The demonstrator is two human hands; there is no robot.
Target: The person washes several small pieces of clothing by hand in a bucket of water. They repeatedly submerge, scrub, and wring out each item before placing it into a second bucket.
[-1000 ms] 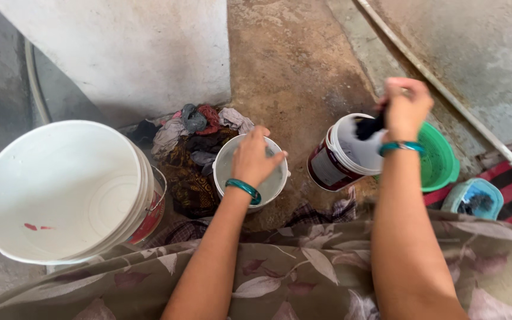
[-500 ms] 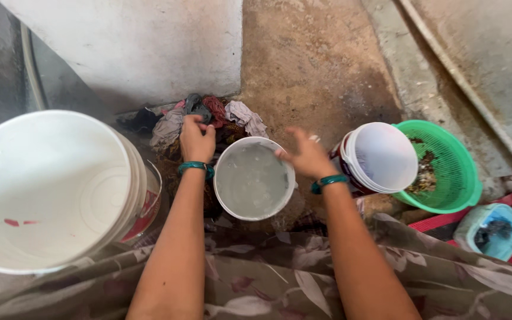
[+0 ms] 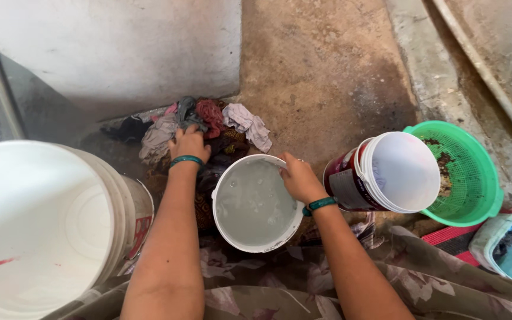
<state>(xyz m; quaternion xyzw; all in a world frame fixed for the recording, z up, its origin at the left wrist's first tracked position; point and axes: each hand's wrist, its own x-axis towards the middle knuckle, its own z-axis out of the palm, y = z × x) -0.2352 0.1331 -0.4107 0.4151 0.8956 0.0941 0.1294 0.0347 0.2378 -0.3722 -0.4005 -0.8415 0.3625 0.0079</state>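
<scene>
While gripping the rim of the small bucket [image 3: 256, 204], right hand [image 3: 297, 178] clamped: fingers curled over the edge, thumb on the outside. Small bucket upright on the floor [image 3: 327, 71], directly under and left of that hand, partly filled with cloudy water; no cloth visible in it.

Left hand [image 3: 189, 144] laid on the pile of clothes [image 3: 208, 127], fingers bent down into the fabric; firm hold or mere contact cannot be told. Pile just beyond the small bucket, touching its far side, apparently dry and unsorted.

Judged status: water ready, clothes not yet in the water.

Left of the left hand: large white bucket [image 3: 42, 225], nothing visible inside. Right of the right hand: tilted red-and-white bucket [image 3: 398, 172], against a green basket [image 3: 469, 172] holding dark scraps. Further right and nearer: pale blue tub [image 3: 511, 246].
</scene>
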